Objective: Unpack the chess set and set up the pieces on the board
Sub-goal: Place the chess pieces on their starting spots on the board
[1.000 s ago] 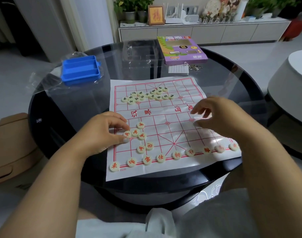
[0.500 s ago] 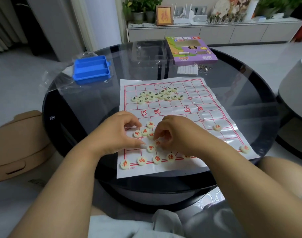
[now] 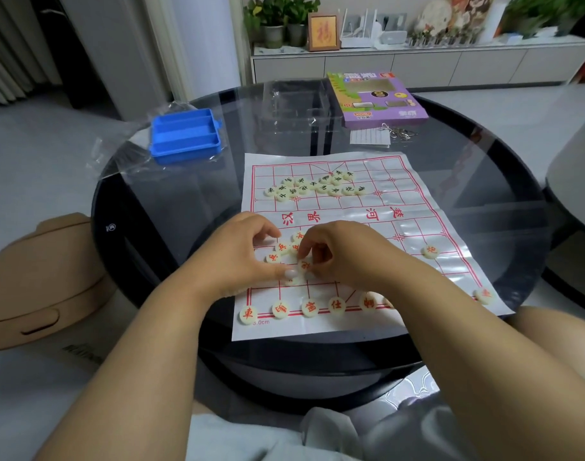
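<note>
Nearest us, the back rank of red-lettered pieces (image 3: 304, 307) runs left to right along the near edge of the paper xiangqi board (image 3: 417, 207), its characters upright to us; the right forearm covers part of this row. One red piece (image 3: 483, 295) sits at the row's right end. Just beyond, our two hands meet over the loose cluster of red pieces (image 3: 278, 252) in the near-left of the board. The left hand (image 3: 241, 257) curls around the cluster's left side, thumb tip pressing on one disc. The right hand (image 3: 344, 257), over the board's right side a second ago, has crossed to the cluster and pinches a red piece (image 3: 306, 265) between thumb and curled fingers. A red cannon (image 3: 430, 251) now stands alone on the right where none stood before, so we judge that placement done and the next piece in hand. The sheet's long axis runs from us to the far side, river lettering across the middle. Farther off, the black-lettered pieces (image 3: 314, 186) lie heaped and unsorted. Beyond the board on the glass table (image 3: 484, 154) are a blue tray (image 3: 184, 134) on clear wrapping and the purple box (image 3: 374, 98)
</note>
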Motion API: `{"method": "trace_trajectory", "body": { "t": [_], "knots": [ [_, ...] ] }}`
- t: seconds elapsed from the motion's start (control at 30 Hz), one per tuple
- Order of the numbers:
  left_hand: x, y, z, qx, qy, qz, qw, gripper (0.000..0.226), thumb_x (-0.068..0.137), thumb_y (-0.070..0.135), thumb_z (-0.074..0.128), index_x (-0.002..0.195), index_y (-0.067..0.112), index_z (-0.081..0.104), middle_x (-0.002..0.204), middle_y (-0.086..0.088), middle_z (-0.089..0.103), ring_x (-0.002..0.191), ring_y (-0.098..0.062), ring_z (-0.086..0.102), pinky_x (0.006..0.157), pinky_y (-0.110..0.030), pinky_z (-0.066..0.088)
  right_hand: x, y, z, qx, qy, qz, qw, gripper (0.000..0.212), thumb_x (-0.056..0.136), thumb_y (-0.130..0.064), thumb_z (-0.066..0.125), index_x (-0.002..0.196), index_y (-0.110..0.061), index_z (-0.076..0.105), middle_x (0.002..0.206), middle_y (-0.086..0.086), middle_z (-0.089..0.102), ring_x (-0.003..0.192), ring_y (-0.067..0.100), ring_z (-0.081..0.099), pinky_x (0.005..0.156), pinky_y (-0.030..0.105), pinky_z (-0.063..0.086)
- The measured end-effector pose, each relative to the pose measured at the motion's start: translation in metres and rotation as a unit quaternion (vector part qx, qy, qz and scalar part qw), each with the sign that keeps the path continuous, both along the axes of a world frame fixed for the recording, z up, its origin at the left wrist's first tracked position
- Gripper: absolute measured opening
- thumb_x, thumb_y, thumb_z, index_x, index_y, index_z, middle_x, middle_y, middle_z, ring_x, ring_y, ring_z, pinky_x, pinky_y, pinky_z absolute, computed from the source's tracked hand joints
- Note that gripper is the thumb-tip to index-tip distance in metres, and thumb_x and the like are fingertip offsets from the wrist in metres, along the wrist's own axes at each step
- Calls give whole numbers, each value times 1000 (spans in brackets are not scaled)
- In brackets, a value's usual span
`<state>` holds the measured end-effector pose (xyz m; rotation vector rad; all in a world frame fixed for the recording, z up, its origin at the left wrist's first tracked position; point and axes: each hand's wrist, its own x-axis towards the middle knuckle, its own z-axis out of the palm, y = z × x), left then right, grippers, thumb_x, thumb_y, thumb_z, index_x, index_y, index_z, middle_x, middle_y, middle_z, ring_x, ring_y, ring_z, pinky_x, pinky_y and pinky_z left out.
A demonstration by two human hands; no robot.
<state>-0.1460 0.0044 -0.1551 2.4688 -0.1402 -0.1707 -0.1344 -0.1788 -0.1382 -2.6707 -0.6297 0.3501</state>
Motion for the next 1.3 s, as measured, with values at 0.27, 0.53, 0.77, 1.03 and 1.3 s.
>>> {"method": "trace_trajectory", "body": {
  "t": [0.27, 0.53, 0.77, 1.03, 1.3],
  "knots": [
    [1, 1, -3, 20, -19, 26, 999, 42, 75, 37, 79, 107, 33, 53, 114, 18, 50, 97, -3, 55, 70, -12, 45, 0, 1, -1, -6, 5, -10, 1000, 28, 86, -23, 64, 114, -26, 61, 93, -9, 59, 81, 10, 55, 80, 28, 53],
    [4, 14, -4, -60, 12, 44, 997, 32, 77, 21, 79, 104, 30, 63, 118, 15, 57, 102, -9, 62, 80, -26, 57, 4, 21, -6, -11, -26, -6, 1000, 28, 86, -23, 65, 113, -26, 63, 103, -3, 64, 86, 15, 58, 82, 31, 54],
    [3, 20, -5, -119, 38, 43, 991, 35, 79, 11, 76, 107, 27, 65, 120, 14, 60, 104, -9, 63, 81, -31, 59, 3, 27, -9, 17, -36, 1, 999, 25, 85, -24, 65, 110, -29, 66, 91, -9, 57, 79, 12, 55, 69, 24, 49],
    [2, 19, -3, -80, -18, 42, 996, 37, 78, 10, 76, 107, 29, 64, 123, 16, 55, 109, -6, 58, 89, -24, 53, 1, 28, -10, 32, -47, 2, 998, 24, 86, -31, 65, 110, -31, 64, 81, -12, 50, 70, 9, 47, 55, 21, 34],
    [1, 27, 1, -13, -40, 59, 997, 22, 85, 19, 71, 104, 28, 67, 108, 16, 58, 91, -5, 57, 67, -11, 45, 0, 22, -7, 60, -24, 15, 998, 30, 87, -24, 64, 116, -30, 63, 85, -10, 52, 68, 6, 46, 56, 16, 35]
  ]
}}
